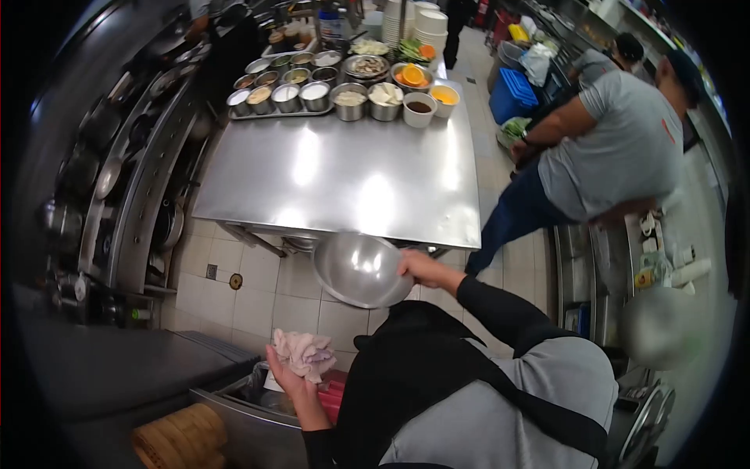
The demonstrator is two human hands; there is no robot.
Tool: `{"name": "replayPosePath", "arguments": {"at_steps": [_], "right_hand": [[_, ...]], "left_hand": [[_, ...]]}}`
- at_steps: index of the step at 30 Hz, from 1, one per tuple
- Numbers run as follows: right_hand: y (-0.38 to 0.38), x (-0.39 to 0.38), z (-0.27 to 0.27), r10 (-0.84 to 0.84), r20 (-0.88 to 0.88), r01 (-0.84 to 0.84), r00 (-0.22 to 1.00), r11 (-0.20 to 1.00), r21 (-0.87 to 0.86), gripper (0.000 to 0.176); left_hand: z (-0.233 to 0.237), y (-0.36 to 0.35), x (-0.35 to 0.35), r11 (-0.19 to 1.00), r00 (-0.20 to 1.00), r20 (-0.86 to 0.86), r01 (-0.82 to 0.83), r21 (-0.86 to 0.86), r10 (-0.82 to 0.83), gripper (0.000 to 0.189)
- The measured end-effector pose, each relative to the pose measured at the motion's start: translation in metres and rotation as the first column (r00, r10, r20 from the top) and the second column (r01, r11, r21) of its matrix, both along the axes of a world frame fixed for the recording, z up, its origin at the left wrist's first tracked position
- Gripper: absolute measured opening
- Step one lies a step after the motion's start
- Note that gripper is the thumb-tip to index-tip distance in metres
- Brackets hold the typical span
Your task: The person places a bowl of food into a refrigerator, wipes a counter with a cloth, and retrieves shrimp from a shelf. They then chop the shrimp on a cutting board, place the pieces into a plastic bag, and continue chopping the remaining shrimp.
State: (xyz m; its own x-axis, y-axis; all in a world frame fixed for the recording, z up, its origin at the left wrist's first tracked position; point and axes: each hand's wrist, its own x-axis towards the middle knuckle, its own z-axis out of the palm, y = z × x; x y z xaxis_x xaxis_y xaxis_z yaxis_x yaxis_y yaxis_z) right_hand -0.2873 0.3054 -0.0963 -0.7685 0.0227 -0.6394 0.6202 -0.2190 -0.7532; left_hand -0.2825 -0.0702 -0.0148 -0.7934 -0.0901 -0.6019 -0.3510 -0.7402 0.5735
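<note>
A large metal mixing bowl [363, 270] is in my right hand [424, 267], which grips it by the right rim. The bowl is tilted so its inside faces up toward me, just off the front edge of the steel table [336, 172]. Lower left, my left hand [293, 379] has a crumpled pale pink cloth [303, 355] lying against its palm and fingers. The cloth hides part of those fingers. Hand and cloth are apart from the bowl, above an open steel drawer or bin [250, 406].
Metal tubs of ingredients [287, 94] crowd the table's far end. Stacked white containers [431, 31] stand behind them. Bamboo steamers [180, 438] sit at lower left. A co-worker in a grey shirt [617, 148] bends at the right, near a blue cooler [512, 95]. Stoves and pans line the left.
</note>
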Motion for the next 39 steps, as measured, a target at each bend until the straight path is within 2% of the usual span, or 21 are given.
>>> {"name": "replayPosePath", "arguments": {"at_steps": [1, 3, 6, 8, 10, 14, 16, 17, 18, 20, 22, 24, 26, 28, 30, 32, 34, 36, 37, 38, 39], "right_hand": [[0.017, 0.006, 0.006, -0.058, -0.050, 0.054, 0.997, 0.996, -0.064, 0.042], [0.054, 0.020, 0.026, -0.200, -0.173, 0.178, 0.965, 0.975, -0.134, 0.047], [0.113, 0.060, 0.072, -0.397, -0.298, 0.383, 0.868, 0.918, -0.107, 0.050], [0.165, 0.091, 0.071, -0.513, -0.383, 0.516, 0.768, 0.850, -0.104, 0.052], [0.206, 0.122, 0.081, -0.661, -0.347, 0.667, 0.666, 0.735, -0.121, 0.052], [0.296, 0.187, 0.054, -0.757, -0.314, 0.780, 0.573, 0.621, -0.074, 0.043], [0.333, 0.213, 0.034, -0.753, -0.233, 0.776, 0.616, 0.630, 0.017, 0.034], [0.352, 0.221, 0.013, -0.781, -0.214, 0.803, 0.587, 0.595, 0.032, 0.030], [0.369, 0.230, -0.011, -0.805, -0.167, 0.818, 0.570, 0.574, 0.024, 0.030], [0.395, 0.244, -0.063, -0.889, -0.095, 0.891, 0.448, 0.437, 0.120, 0.036], [0.411, 0.243, -0.104, -0.958, -0.016, 0.923, 0.285, 0.270, 0.275, 0.039], [0.421, 0.236, -0.143, -0.993, -0.007, 0.930, 0.114, 0.104, 0.352, 0.042], [0.424, 0.226, -0.176, -0.993, 0.014, 0.927, 0.116, 0.113, 0.357, 0.043], [0.417, 0.206, -0.179, -0.964, 0.033, 0.902, 0.266, 0.260, 0.345, 0.044], [0.402, 0.176, -0.190, -0.918, -0.048, 0.901, 0.394, 0.376, 0.219, 0.040], [0.388, 0.138, -0.195, -0.826, -0.074, 0.829, 0.559, 0.554, 0.075, 0.035], [0.374, 0.092, -0.183, -0.706, -0.187, 0.729, 0.683, 0.676, 0.110, 0.033], [0.358, 0.048, -0.186, -0.536, -0.206, 0.566, 0.819, 0.813, 0.135, 0.033], [0.347, 0.027, -0.194, -0.480, -0.232, 0.508, 0.846, 0.858, 0.078, 0.034], [0.336, 0.010, -0.202, -0.397, -0.282, 0.433, 0.873, 0.898, 0.076, 0.034], [0.324, -0.009, -0.215, -0.347, -0.283, 0.390, 0.894, 0.914, 0.113, 0.034]], "left_hand": [[-0.002, -0.001, 0.000, 1.000, 1.000, 0.001, 0.023, -0.014, -0.023, 0.050], [-0.015, -0.002, -0.009, 0.948, 0.951, -0.143, 0.294, 0.126, -0.276, 0.048], [-0.026, 0.020, -0.019, 0.933, 0.951, -0.122, 0.302, 0.193, -0.283, 0.047], [-0.006, 0.060, -0.023, 0.942, 0.952, -0.060, 0.306, 0.139, -0.301, 0.040], [-0.006, 0.094, -0.027, 0.913, 0.940, -0.019, 0.336, 0.232, -0.341, 0.040], [-0.036, 0.178, -0.035, 0.837, 0.855, -0.059, 0.517, 0.181, -0.515, 0.036], [-0.049, 0.235, -0.036, 0.759, 0.765, -0.063, 0.618, -0.204, -0.640, 0.040], [-0.052, 0.262, -0.035, 0.730, 0.764, -0.063, 0.584, -0.354, -0.642, 0.034], [-0.055, 0.286, -0.034, 0.698, 0.747, -0.018, 0.611, -0.372, -0.664, 0.034], [-0.067, 0.322, -0.026, 0.655, 0.743, -0.055, 0.549, -0.519, -0.667, 0.030], [-0.079, 0.339, -0.018, 0.571, 0.697, 0.015, 0.599, -0.561, -0.717, 0.031], [-0.077, 0.351, -0.009, 0.501, 0.696, 0.081, 0.588, -0.635, -0.713, 0.034], [-0.071, 0.351, 0.001, 0.430, 0.683, 0.154, 0.601, -0.673, -0.714, 0.037], [-0.057, 0.346, 0.012, 0.392, 0.695, 0.243, 0.620, -0.680, -0.677, 0.040], [-0.045, 0.343, 0.021, 0.367, 0.720, 0.279, 0.599, -0.712, -0.635, 0.045], [-0.044, 0.323, 0.027, 0.445, 0.750, 0.292, 0.608, -0.658, -0.593, 0.040], [-0.051, 0.299, 0.033, 0.492, 0.780, 0.291, 0.588, -0.642, -0.554, 0.037], [-0.063, 0.277, 0.041, 0.574, 0.839, 0.298, 0.533, -0.621, -0.456, 0.037], [-0.063, 0.272, 0.050, 0.544, 0.855, 0.311, 0.507, -0.669, -0.415, 0.037], [-0.073, 0.251, 0.057, 0.633, 0.864, 0.276, 0.498, -0.593, -0.421, 0.036], [-0.062, 0.264, 0.070, 0.608, 0.877, 0.286, 0.475, -0.636, -0.387, 0.036]]}}
